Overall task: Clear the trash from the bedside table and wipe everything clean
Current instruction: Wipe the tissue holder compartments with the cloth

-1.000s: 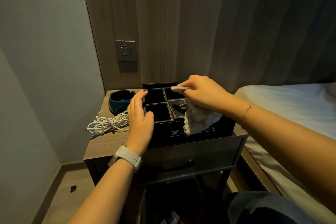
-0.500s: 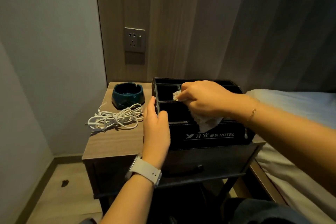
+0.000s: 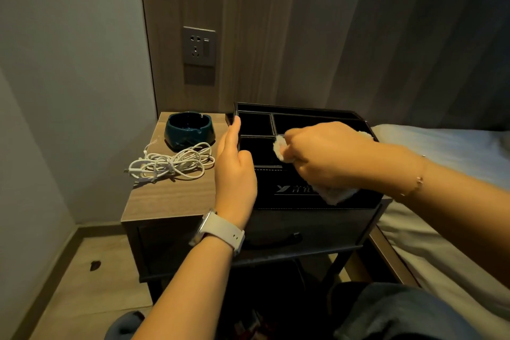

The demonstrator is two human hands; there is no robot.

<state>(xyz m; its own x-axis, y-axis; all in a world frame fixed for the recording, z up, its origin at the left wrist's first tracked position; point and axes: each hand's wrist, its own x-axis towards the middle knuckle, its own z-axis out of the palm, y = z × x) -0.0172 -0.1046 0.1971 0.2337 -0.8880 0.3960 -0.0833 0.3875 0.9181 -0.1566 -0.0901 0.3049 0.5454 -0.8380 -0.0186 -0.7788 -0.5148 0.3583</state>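
Note:
A black compartmented hotel organiser box (image 3: 300,118) stands on the right half of the wooden bedside table (image 3: 171,196). My left hand (image 3: 234,171) rests flat against the box's left side, fingers straight and thumb over its front corner. My right hand (image 3: 325,154) grips a white cloth (image 3: 335,194) above the box's front compartments; one cloth end pokes out by my fingers and the rest hangs over the printed front. The right compartments are hidden under my hand.
A dark teal ashtray (image 3: 189,130) and a tangled white cable (image 3: 174,164) lie on the table's left half. A wall socket (image 3: 199,46) sits above. The bed (image 3: 441,152) adjoins on the right, a grey wall on the left. A dark spot (image 3: 95,265) marks the floor.
My right hand with the cloth has moved from the box's middle divider toward its front compartments. My left hand has stayed on the box's left side. The camera has come closer.

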